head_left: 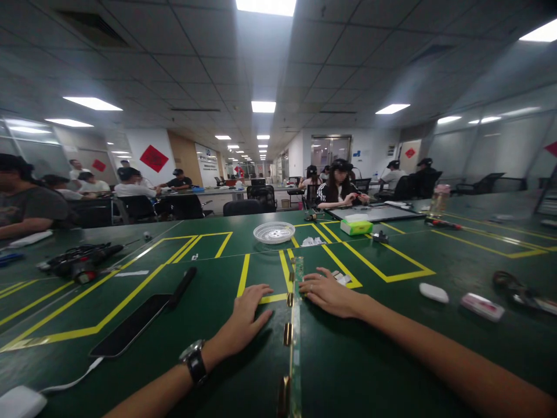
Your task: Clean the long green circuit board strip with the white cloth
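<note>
A long, narrow green circuit board strip (296, 337) with several gold-coloured flexible tabs along its left edge runs from the near edge of the view toward the middle of the table. My left hand (246, 319), with a watch on the wrist, is over the table to its left, fingers stretched out and apart, holding nothing. On the other side, my right hand (328, 292) has its fingers extended, with the fingertips at the strip's right edge near the far end. Whether they press on it I cannot tell.
A phone (133, 325) on a white cable lies at left, near a power drill (82, 264). Ahead stand a white plastic basket (274, 232) and a green tissue pack (355, 226). Two small cases (433, 292) lie at right. Across the table sits a person (339, 188).
</note>
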`<state>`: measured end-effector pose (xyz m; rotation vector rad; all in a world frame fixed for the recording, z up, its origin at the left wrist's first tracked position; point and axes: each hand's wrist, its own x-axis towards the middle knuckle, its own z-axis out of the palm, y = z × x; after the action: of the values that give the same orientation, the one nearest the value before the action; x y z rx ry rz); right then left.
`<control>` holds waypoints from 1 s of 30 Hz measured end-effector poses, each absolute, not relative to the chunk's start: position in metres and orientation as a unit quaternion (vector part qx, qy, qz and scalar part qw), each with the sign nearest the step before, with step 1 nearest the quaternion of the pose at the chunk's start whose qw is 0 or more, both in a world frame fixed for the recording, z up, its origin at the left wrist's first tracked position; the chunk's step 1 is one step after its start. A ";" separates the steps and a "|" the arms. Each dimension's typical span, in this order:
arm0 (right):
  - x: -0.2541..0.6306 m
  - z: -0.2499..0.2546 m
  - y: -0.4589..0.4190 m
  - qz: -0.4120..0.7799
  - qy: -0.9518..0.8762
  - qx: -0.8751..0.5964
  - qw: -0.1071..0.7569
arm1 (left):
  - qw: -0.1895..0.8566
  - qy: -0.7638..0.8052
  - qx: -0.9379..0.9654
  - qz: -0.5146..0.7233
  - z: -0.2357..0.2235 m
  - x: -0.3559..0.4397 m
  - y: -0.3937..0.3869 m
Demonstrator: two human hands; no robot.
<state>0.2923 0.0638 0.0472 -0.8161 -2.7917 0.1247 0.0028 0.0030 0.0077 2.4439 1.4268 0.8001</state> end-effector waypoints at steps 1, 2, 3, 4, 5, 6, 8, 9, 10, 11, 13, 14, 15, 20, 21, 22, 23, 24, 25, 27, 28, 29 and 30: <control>0.285 0.048 0.054 0.058 -0.960 -0.249 0.113 | 0.091 0.476 0.835 0.261 0.008 0.003 0.002; 0.277 0.048 0.045 0.068 -0.965 -0.225 0.115 | 0.082 0.469 0.842 0.251 0.008 0.004 0.001; 0.270 0.048 0.036 0.070 -0.969 -0.208 0.117 | 0.072 0.464 0.850 0.240 0.008 0.005 0.000; 0.264 0.047 0.028 0.068 -0.971 -0.197 0.119 | 0.062 0.459 0.856 0.227 0.008 0.006 0.000; 0.259 0.046 0.022 0.062 -0.972 -0.190 0.120 | 0.053 0.457 0.862 0.214 0.008 0.006 -0.001; 0.255 0.046 0.018 0.052 -0.974 -0.185 0.119 | 0.045 0.457 0.865 0.201 0.008 0.007 -0.001; 0.253 0.045 0.016 0.022 -0.974 -0.187 0.123 | 0.035 0.459 0.869 0.184 0.007 0.008 -0.001; 0.255 0.046 0.019 0.002 -0.972 -0.200 0.127 | 0.033 0.461 0.868 0.181 0.006 0.008 -0.001; 0.258 0.047 0.024 -0.020 -0.965 -0.224 0.132 | 0.032 0.464 0.867 0.179 0.006 0.008 -0.001; 0.263 0.049 0.030 -0.046 -0.955 -0.261 0.131 | 0.030 0.466 0.866 0.179 0.005 0.008 -0.001; 0.276 0.053 0.046 -0.097 -0.919 -0.365 0.113 | 0.024 0.474 0.862 0.180 0.003 0.007 0.000; 0.284 0.054 0.054 -0.118 -0.897 -0.416 0.093 | 0.021 0.480 0.859 0.179 0.002 0.007 0.001; 0.291 0.055 0.062 -0.132 -0.872 -0.465 0.077 | 0.020 0.486 0.855 0.178 0.001 0.007 0.001; 0.316 0.051 0.083 -0.114 -0.850 -0.513 0.042 | 0.034 0.503 0.845 0.179 -0.001 0.006 0.002; 0.316 0.049 0.083 -0.106 -0.857 -0.504 0.039 | 0.039 0.504 0.844 0.178 -0.001 0.006 0.002; 0.316 0.047 0.083 -0.096 -0.864 -0.492 0.038 | 0.043 0.506 0.844 0.175 -0.001 0.006 0.003; 0.314 0.046 0.083 -0.086 -0.871 -0.482 0.040 | 0.045 0.507 0.843 0.173 -0.001 0.006 0.003; 0.312 0.045 0.083 -0.076 -0.877 -0.473 0.042 | 0.046 0.507 0.844 0.170 -0.001 0.006 0.003; 0.311 0.045 0.084 -0.066 -0.881 -0.466 0.046 | 0.046 0.506 0.845 0.168 -0.001 0.005 0.003; 0.310 0.049 0.086 -0.050 -0.884 -0.462 0.053 | 0.042 0.505 0.846 0.166 -0.001 0.005 0.004; 0.312 0.052 0.087 -0.046 -0.882 -0.465 0.056 | 0.040 0.504 0.847 0.164 -0.001 0.005 0.004; 0.315 0.056 0.089 -0.046 -0.879 -0.471 0.057 | 0.038 0.503 0.848 0.162 0.000 0.005 0.004; 0.319 0.059 0.091 -0.048 -0.873 -0.482 0.057 | 0.037 0.503 0.848 0.160 0.000 0.005 0.004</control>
<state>0.3186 0.0911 0.0595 -1.4602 -2.6473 -0.1461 0.0047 0.0035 0.0000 2.6044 1.5446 0.4925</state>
